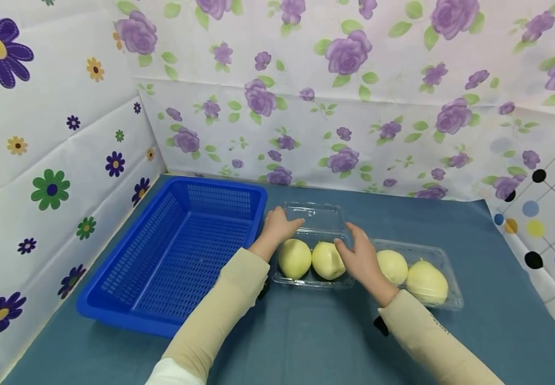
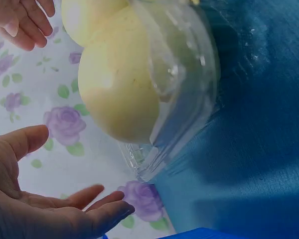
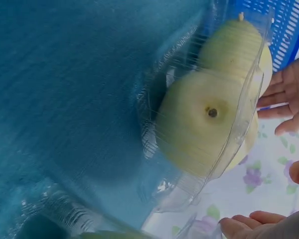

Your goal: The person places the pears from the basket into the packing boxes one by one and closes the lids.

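A clear plastic clamshell box [image 1: 313,284] stands on the table, its lid [image 1: 315,216] tilted back behind it. Two pale yellow pears, a left pear [image 1: 295,259] and a right pear [image 1: 328,261], sit side by side in its base. My left hand [image 1: 279,227] is by the box's back left corner, fingers spread. On the right side, my right hand [image 1: 360,255] is beside the right pear with thumb and fingers apart. In the left wrist view, a gap shows between my left hand [image 2: 55,199] and the pears. Whether either hand touches the box is unclear.
To the left stands a blue plastic basket [image 1: 109,315] with slotted walls and floor. A second clear box [image 1: 453,278] holding two pears lies right of my right hand. Flower-patterned sheets [image 1: 306,133] rise behind and left of the blue-grey table [image 1: 306,342].
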Available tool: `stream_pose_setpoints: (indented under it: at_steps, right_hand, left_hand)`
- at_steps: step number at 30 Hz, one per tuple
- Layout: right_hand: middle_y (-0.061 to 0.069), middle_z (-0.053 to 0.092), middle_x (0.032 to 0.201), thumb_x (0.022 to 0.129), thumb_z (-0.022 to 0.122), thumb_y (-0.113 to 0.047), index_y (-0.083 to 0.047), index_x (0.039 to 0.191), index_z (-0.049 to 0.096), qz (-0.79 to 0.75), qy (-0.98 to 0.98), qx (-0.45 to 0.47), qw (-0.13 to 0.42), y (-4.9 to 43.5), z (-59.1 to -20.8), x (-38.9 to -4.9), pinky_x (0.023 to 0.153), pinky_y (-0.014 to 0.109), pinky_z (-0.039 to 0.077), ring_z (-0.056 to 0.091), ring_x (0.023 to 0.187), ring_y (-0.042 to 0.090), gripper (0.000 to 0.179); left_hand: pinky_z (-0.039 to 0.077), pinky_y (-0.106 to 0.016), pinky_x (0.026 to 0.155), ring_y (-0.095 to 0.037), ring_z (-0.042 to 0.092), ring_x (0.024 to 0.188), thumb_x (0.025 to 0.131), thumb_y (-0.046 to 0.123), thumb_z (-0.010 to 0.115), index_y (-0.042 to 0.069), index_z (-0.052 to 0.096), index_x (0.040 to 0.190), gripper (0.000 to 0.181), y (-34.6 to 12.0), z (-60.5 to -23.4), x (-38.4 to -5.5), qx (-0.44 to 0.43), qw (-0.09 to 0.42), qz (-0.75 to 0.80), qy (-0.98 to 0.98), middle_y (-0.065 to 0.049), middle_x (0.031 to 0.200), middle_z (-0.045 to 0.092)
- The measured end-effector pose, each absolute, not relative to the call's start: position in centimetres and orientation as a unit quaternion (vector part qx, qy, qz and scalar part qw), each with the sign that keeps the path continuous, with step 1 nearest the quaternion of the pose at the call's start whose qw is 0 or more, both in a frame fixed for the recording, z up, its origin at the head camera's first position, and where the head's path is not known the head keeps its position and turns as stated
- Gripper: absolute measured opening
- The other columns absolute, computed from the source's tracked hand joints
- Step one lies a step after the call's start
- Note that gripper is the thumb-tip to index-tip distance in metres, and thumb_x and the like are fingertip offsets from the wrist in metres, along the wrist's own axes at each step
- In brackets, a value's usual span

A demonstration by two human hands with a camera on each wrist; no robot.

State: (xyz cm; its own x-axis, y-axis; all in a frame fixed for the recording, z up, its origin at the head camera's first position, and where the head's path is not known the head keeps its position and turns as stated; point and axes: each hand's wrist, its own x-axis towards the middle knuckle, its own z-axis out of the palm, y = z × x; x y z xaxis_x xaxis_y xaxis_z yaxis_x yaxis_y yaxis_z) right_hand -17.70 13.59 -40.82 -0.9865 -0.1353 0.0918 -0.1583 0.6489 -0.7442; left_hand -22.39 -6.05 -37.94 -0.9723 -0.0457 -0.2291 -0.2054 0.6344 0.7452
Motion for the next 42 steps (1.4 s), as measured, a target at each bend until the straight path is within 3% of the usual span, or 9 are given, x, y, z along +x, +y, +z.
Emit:
stream_pose_setpoints:
  at_steps: [5, 12, 19, 42]
  right_hand:
    - [0.028, 0.023, 0.152, 0.101, 0.042, -0.025, 0.006, 0.148, 0.019, 0.430, -0.901, 0.051, -0.033, 13.8, -40.4, -19.1, 0.107, 0.057, 0.031, 0.027, 0.138, 0.043, 0.061]
    - [0.023, 0.017, 0.156, 0.102, 0.036, -0.032, 0.001, 0.151, 0.011, 0.434, -0.896, 0.005, -0.096, 13.9, -40.5, -21.1, 0.111, 0.054, 0.027, 0.021, 0.142, 0.039, 0.064]
    - [0.028, 0.017, 0.153, 0.101, 0.032, -0.034, 0.005, 0.150, 0.010, 0.423, -0.897, -0.026, -0.127, 13.9, -41.2, -22.4, 0.110, 0.056, 0.026, 0.020, 0.140, 0.043, 0.066]
    - [0.028, 0.018, 0.154, 0.100, 0.038, -0.038, 0.005, 0.150, 0.011, 0.451, -0.881, -0.053, -0.134, 13.5, -42.0, -22.8, 0.110, 0.056, 0.027, 0.019, 0.141, 0.042, 0.071]
  left_hand:
    - [0.027, -0.049, 0.113, -0.038, 0.021, 0.142, 0.095, 0.038, 0.055, -0.005, 0.015, 0.149, 0.080, -5.8, -38.2, -23.0, -0.083, 0.104, 0.446, 0.885, -0.026, 0.153, 0.021]
    - [0.024, -0.048, 0.114, -0.037, 0.017, 0.144, 0.096, 0.043, 0.050, -0.005, 0.009, 0.150, 0.083, -5.6, -38.5, -23.5, -0.108, 0.135, 0.448, 0.877, -0.026, 0.154, 0.018]
    - [0.023, -0.047, 0.115, -0.037, 0.017, 0.144, 0.098, 0.047, 0.043, -0.003, 0.006, 0.151, 0.081, -5.5, -39.2, -24.2, -0.121, 0.162, 0.454, 0.868, -0.024, 0.155, 0.017]
    - [0.022, -0.048, 0.115, -0.036, 0.015, 0.144, 0.096, 0.049, 0.045, -0.001, 0.002, 0.151, 0.086, -5.6, -39.2, -24.4, -0.138, 0.190, 0.476, 0.848, -0.022, 0.157, 0.013]
